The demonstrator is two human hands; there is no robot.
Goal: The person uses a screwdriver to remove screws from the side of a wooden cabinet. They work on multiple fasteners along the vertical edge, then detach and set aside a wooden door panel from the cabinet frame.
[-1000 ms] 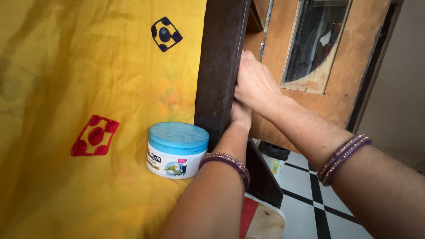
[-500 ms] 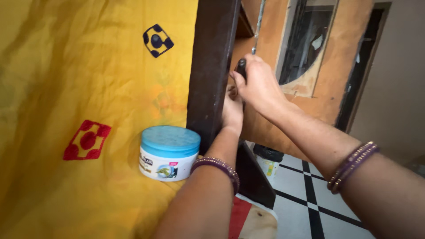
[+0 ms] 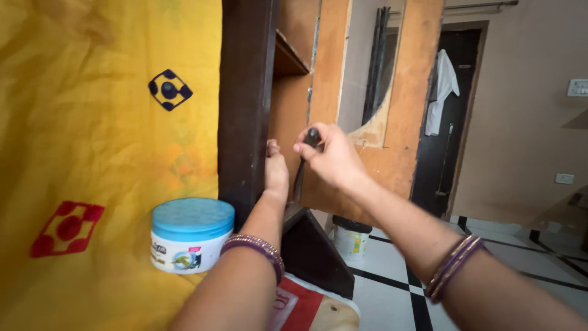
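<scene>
My right hand [image 3: 329, 158] is closed around the dark handle of a slim tool [image 3: 312, 137], likely a screwdriver. Its shaft [image 3: 298, 179] points down along the inner side of a dark brown wooden upright [image 3: 245, 104]. My left hand [image 3: 275, 170] reaches up beside that upright, just left of the tool's shaft, and touches the wood. Its fingers are hidden from me. Both wrists wear purple bangles.
A white jar with a blue lid [image 3: 192, 235] stands on yellow cloth [image 3: 92, 122] left of the upright. An orange-brown wooden panel [image 3: 419, 92] stands behind it. A small white bucket [image 3: 351, 237] sits on black-and-white floor tiles [image 3: 398, 288]. A white garment [image 3: 442, 86] hangs in a dark doorway.
My view has swung right, so the upright and jar sit further left. My right hand has drawn back from the wood with the tool, and my left hand has slid lower.
</scene>
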